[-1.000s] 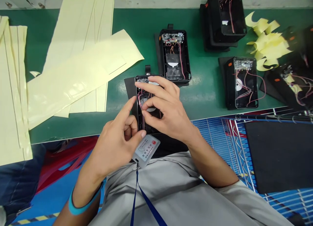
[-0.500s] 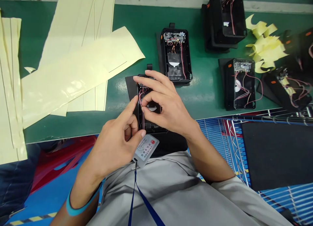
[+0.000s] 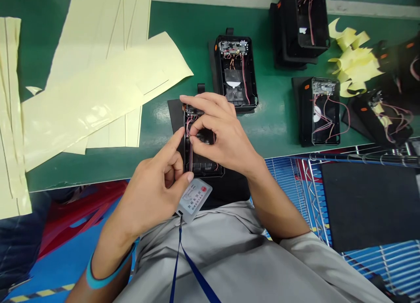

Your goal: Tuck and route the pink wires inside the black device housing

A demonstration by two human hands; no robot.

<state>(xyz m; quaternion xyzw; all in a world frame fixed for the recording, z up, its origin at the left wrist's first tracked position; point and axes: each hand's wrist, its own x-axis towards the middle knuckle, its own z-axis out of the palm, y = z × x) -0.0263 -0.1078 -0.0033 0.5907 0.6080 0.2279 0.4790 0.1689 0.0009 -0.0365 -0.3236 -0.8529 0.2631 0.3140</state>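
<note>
In the head view a black plastic case [image 3: 206,168] lies open side up at the green bench's near edge, a circuit board [image 3: 193,111] at its far end. Pink wires [image 3: 189,125] run down its left inner side. My right hand [image 3: 226,139] reaches over the case, thumb and index finger pinched on the wires by the left wall. The other right fingers stretch over the board and hide part of it. My left hand [image 3: 149,185] steadies the case's left side, index finger along the wall, thumb at the near corner, remaining fingers curled.
Beyond my hands stands another open case [image 3: 254,88] with board and wires. Further right are stacked cases [image 3: 282,40], a wired case [image 3: 306,123] and yellow paper scraps [image 3: 357,62]. Large yellow sheets [image 3: 98,93] cover the left of the bench [image 3: 157,158]. A wire rack [image 3: 285,176] adjoins it.
My right thumb and index finger have shifted slightly towards the case's far end along the wires. My left hand stays at the case's left side. The view has moved a little.
</note>
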